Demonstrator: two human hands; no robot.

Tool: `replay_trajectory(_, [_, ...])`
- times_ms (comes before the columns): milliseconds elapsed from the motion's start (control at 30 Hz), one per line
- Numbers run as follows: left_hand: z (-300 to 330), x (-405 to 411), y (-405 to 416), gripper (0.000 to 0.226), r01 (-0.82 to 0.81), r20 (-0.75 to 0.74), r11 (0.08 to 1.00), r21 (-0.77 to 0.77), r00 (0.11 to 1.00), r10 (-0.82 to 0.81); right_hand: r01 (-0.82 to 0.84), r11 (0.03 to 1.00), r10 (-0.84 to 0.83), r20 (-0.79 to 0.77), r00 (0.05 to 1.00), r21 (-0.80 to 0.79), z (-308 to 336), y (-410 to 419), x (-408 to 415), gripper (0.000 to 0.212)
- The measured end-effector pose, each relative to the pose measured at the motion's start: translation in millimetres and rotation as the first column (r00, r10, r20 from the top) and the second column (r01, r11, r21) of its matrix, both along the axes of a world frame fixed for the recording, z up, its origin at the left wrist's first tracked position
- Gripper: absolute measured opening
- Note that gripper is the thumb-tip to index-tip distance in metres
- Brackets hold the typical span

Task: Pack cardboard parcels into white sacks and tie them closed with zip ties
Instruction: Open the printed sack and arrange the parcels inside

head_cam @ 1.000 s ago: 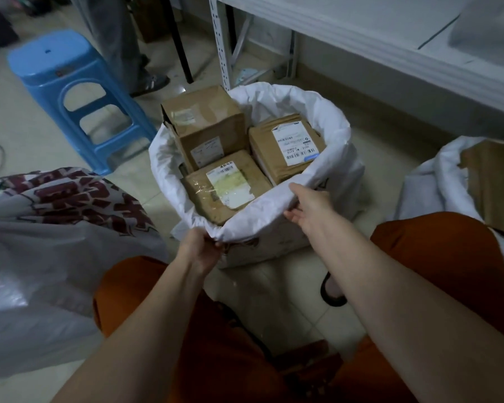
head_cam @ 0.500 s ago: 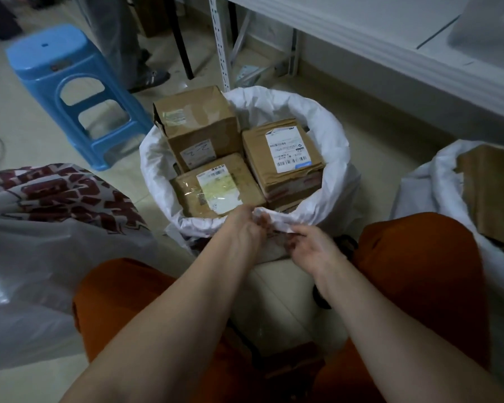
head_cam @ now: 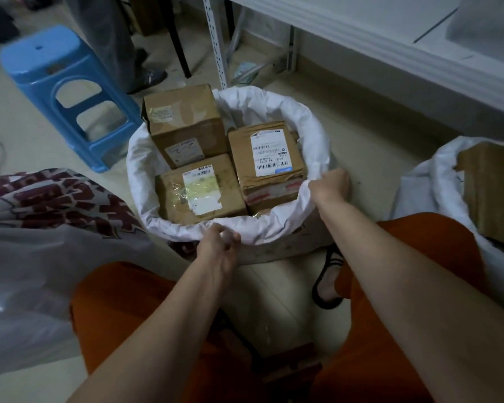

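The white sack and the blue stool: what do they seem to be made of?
White sack: thin, matt plastic-like sheeting, perhaps woven; its rolled rim crumples in soft folds. Blue stool: moulded plastic, smooth with a slight sheen, apparently one piece with rounded cut-outs.

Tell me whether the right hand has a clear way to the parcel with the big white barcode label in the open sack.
Probably yes. The right hand grips the sack's rolled rim right beside that parcel, which lies uncovered on top. It would have to let go of the rim first.
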State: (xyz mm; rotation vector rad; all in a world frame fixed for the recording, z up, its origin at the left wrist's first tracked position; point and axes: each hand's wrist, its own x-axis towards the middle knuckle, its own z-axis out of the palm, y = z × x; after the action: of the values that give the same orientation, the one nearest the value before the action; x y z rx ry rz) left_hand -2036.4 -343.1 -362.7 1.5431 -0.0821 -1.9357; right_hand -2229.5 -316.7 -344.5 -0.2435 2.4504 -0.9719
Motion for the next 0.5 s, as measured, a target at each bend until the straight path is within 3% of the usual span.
replay_trajectory(67, [6, -12, 11, 0.014, 0.115, -0.059, 0.985, 0.132, 0.992, -0.108, -0.016, 1.0, 0.016, 0.007, 1.0, -0.02, -3, 3, 1, 0.05])
replay_trajectory(133, [12, -33, 18, 0.032, 0.15, -0.18, 0.969, 0.194, 0.977, -0.115, -0.031, 0.999, 0.031, 0.015, 0.999, -0.032, -4, 6, 0, 0.054])
replay_trajectory(200, [27, -56, 25, 0.046, 0.16, -0.195, 0.965, 0.207, 0.974, -0.119, 0.018, 1.0, -0.017, 0.049, 0.999, -0.02, -7, 10, -5, 0.054])
replay_trajectory(267, [36, -78, 27, 0.049, 0.123, -0.157, 0.973, 0.197, 0.983, -0.092, 0.072, 0.995, -0.061, 0.155, 0.986, -0.067, -9, 15, -10, 0.035])
replay_trajectory(300, [38, -87, 24, 0.045, 0.096, -0.143, 0.974, 0.204, 0.987, -0.067, 0.091, 0.985, -0.052, 0.248, 0.967, -0.15, -10, 18, -14, 0.013])
replay_trajectory(333, [36, -93, 19, 0.039, 0.083, -0.165, 0.976, 0.2, 0.985, -0.05, 0.126, 0.959, -0.025, 0.369, 0.929, -0.253, -10, 22, -18, 0.01])
replay_trajectory(400, [39, -99, 4, 0.025, 0.075, -0.145, 0.977, 0.198, 0.988, -0.046, 0.318, 0.845, 0.033, 0.637, 0.771, -0.429, -12, 34, -23, 0.026])
replay_trajectory(500, [35, -90, -2, 0.015, -0.085, -0.174, 0.97, 0.226, 0.977, 0.126, 0.591, 0.671, 0.152, 0.864, 0.481, -0.447, -21, 62, -8, 0.027])
